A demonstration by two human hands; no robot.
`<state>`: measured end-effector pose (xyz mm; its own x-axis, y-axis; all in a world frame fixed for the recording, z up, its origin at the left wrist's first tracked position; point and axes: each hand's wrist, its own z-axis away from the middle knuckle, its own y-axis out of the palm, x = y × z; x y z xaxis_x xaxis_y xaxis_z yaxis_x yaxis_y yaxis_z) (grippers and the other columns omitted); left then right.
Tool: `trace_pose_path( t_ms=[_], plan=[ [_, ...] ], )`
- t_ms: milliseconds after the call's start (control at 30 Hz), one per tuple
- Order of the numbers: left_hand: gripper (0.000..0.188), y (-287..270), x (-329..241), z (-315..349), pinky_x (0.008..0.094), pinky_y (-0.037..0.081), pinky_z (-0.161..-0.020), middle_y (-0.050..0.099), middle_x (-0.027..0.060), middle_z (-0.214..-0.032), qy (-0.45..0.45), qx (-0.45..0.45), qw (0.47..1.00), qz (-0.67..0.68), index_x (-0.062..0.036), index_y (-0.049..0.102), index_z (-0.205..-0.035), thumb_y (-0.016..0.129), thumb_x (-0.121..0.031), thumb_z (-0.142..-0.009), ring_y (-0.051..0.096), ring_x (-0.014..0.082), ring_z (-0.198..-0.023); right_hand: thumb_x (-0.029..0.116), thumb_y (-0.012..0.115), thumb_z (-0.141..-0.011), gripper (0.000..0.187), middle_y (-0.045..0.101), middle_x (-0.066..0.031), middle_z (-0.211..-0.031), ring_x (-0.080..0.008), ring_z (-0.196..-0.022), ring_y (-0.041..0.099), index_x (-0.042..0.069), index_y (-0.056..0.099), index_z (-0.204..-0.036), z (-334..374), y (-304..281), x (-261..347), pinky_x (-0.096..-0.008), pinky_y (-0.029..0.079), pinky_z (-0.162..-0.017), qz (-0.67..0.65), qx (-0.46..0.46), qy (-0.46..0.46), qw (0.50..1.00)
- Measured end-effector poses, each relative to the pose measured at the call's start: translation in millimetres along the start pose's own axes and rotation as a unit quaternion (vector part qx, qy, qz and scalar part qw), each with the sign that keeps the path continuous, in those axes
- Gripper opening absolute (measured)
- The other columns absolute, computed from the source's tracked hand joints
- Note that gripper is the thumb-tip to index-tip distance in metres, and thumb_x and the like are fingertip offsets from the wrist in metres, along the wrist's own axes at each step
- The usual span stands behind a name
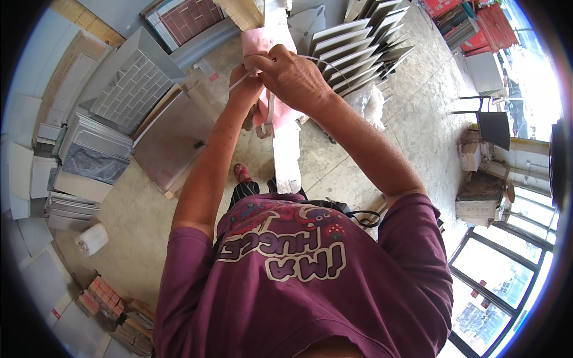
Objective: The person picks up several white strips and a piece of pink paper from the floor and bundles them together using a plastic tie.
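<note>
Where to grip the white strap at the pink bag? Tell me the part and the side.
Grip the white strap on the free arc that loops out beyond the right hand, coming from the right. There it stands clear of the pink bag; nearer the left hand the fingers and bag crowd it.

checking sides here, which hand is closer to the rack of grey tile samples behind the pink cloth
Right. The right hand grips the pink cloth just beside the rack of grey tile samples. The left hand is on the cloth's far side, farther from the rack.
</note>
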<state>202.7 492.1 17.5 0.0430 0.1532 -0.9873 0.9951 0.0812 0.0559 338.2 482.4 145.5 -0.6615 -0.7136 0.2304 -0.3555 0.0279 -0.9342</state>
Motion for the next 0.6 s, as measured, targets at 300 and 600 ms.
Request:
trace_pose_path(
  t_ms=[300,600],
  plan=[
    [0.033,1.3,-16.6,14.7,0.0344,0.047,-0.071,0.065,0.0115,-0.093,0.029,-0.035,0.969,-0.243,-0.0049,0.060,-0.099,0.067,-0.025,-0.074,0.062,0.0257,-0.088,0.022,0.062,-0.081,0.015,0.056,-0.0051,-0.097,-0.0219,-0.087,0.060,0.019,0.061,-0.096,3.7,-6.7,5.2,-0.0322,0.050,-0.073,-0.061,-0.034,-0.010,0.997],
    [0.041,-25.6,17.9,15.3,0.0304,0.047,-0.064,0.067,0.0081,-0.076,-0.092,-0.137,0.977,-0.138,0.0001,0.067,-0.083,0.079,-0.033,-0.062,0.062,0.0161,-0.067,0.016,0.048,-0.093,0.014,0.063,-0.0074,-0.082,-0.0126,-0.070,0.057,0.002,0.052,-0.095,14.5,-126.8,-2.5,-0.0235,0.044,-0.062,-0.554,-0.146,-0.054,0.818]
  ],
)
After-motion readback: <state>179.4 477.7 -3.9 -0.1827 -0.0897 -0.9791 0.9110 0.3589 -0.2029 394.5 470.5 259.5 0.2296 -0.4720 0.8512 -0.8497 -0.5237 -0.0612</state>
